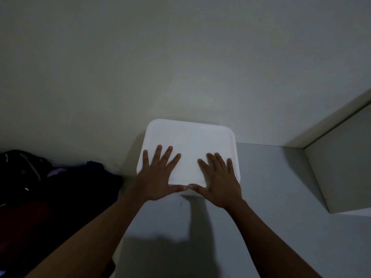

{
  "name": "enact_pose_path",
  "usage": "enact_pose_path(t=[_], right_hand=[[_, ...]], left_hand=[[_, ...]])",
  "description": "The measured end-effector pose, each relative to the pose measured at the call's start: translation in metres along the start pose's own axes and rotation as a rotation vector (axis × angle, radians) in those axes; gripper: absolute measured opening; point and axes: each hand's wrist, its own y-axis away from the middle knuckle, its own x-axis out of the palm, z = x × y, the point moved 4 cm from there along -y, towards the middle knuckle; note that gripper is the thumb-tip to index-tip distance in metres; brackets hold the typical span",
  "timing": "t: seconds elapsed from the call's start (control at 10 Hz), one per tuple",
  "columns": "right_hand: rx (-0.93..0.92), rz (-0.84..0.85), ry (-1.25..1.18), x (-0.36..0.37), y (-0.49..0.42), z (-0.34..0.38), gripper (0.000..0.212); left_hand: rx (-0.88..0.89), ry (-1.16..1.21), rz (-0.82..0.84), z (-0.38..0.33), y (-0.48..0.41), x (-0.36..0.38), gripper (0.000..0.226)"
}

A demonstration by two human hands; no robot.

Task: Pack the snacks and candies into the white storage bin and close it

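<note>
Grey tabletop (271,177), pale wall (180,57): L hand (158,181) & R hand (220,183), fingers (156,155) spread flat, gripping nothing, press white bin lid (190,141).

No text, label, brand, number or sign can be read in this view. The lid of the white storage bin (190,137), in the middle of the frame, shows only a plain white surface. The dark pile of things (30,177) at the lower left of the frame is too dim to tell whether it carries any print.
</note>
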Motion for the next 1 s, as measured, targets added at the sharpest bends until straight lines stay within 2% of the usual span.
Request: enact_pose_path(t=[0.5,0.7,0.8,0.9,1.0], right_hand=[[-0.002,-0.001,0.021,-0.003,-0.054,-0.02,0.094],[-0.001,0.106,-0.02,-0.013,-0.053,-0.018,0.093],[0.027,0.187,0.002,-0.016,-0.049,-0.014,0.087],[0.049,0.137,-0.053,-0.021,-0.035,-0.005,0.076],[0.062,-0.004,-0.033,-0.006,0.014,-0.005,0.075]], left_hand=[[-0.019,0.015,0.053,0.017,-0.053,-0.007,0.112],[-0.013,0.06,0.171,0.019,-0.053,-0.016,0.121],[-0.039,0.064,0.22,0.012,-0.049,-0.02,0.107],[-0.101,0.109,0.109,0.0,-0.034,-0.028,0.084],[-0.181,0.096,-0.09,-0.019,0.007,-0.01,0.077]])
